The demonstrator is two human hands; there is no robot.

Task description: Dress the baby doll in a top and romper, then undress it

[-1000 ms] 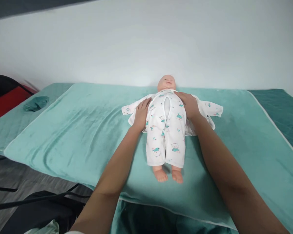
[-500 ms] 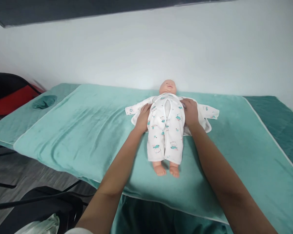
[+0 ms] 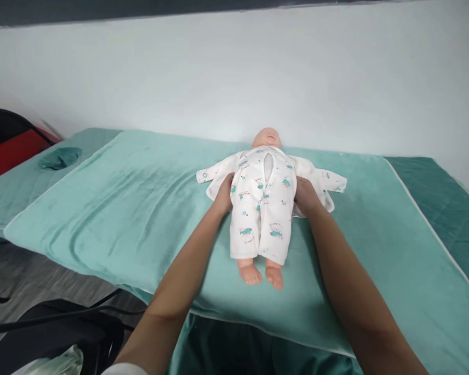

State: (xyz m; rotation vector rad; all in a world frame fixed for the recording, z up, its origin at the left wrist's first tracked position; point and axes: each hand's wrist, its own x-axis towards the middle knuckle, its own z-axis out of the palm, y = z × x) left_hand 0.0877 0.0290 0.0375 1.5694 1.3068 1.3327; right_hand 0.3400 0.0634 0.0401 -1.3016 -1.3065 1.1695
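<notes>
A baby doll [image 3: 268, 138] lies on its back on the teal bed cover [image 3: 140, 208], head toward the wall and bare feet toward me. It has on white printed pants [image 3: 245, 213], pulled high on its trunk, with an oval slit at the front. Under it spreads an open white printed jacket [image 3: 328, 179]. My left hand [image 3: 224, 195] and my right hand [image 3: 305, 197] hold the doll at either side of its hips. The fingers of both hands curl in behind the pants and are mostly hidden.
A white wall stands behind the bed. At the bed's left end is a face hole [image 3: 60, 158], near a black and red chair [image 3: 11, 148]. A dark chair [image 3: 58, 333] stands at the lower left, with pale cloth on it.
My hands have slid from the doll's sides to farther under its hips, hiding the fingers. The pants' front bulges up a little more. The view has shifted slightly.
</notes>
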